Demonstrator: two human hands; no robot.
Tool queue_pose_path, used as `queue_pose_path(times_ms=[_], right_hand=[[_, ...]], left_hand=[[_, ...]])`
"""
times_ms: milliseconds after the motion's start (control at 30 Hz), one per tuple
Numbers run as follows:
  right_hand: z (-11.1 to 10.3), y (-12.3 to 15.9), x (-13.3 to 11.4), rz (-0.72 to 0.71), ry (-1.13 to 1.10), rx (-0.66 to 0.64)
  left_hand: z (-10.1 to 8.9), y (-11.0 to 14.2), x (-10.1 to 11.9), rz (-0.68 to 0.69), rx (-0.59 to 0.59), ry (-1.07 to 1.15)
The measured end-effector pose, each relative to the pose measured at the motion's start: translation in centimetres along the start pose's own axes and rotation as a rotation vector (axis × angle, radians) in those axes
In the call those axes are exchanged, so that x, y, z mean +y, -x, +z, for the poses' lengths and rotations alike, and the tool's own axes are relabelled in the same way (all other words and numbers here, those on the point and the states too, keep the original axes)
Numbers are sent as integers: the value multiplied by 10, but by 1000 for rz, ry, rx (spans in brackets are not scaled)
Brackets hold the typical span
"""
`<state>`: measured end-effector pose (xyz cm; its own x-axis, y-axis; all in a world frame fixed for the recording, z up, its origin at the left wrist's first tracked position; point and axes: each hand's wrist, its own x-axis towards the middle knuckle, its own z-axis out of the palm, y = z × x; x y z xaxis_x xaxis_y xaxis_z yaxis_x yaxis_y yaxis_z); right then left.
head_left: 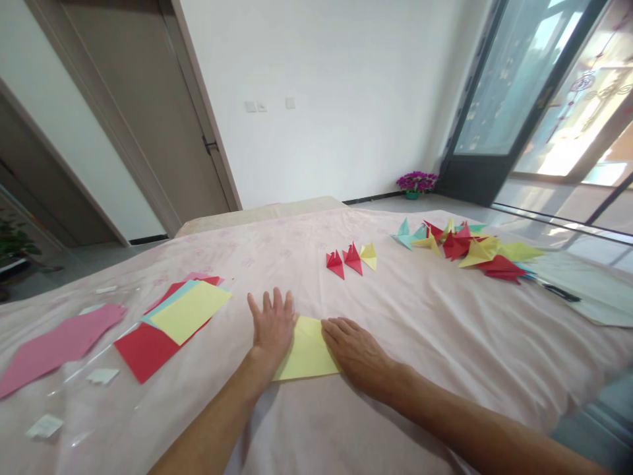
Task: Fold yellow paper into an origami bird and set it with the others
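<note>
A sheet of yellow paper [309, 353] lies flat on the pink cloth in front of me. My left hand [274, 324] rests along its left edge, fingers spread and pointing away from me. Over the right edge lies my right hand [357, 351], flat with its fingers stretched out to the left. Both palms hide the paper's sides. Beyond the sheet stand two red paper cranes [345, 260] and a yellow paper crane [368, 256] in a row.
Red, blue and yellow paper sheets [190, 311] overlap at the left, beside pink paper [64, 344] and clear plastic wrapping. At the right back is a heap of folded paper cranes [462, 243]. A dark-handled cutter [561, 292] lies near a pale sheet [588, 280].
</note>
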<state>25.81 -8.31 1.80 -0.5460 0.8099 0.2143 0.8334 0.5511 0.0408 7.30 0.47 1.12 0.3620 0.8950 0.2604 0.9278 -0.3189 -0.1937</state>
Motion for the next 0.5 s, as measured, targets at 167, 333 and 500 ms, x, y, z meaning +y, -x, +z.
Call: queue_pose_path(times_ms=[167, 333, 500], right_hand=[[3, 8, 2, 11, -61, 4], [1, 7, 0, 31, -61, -22], [-6, 4, -4, 25, -26, -41]], left_hand=[[23, -5, -23, -83, -44, 98], [23, -14, -40, -100, -36, 160], [3, -11, -34, 34, 46, 233]])
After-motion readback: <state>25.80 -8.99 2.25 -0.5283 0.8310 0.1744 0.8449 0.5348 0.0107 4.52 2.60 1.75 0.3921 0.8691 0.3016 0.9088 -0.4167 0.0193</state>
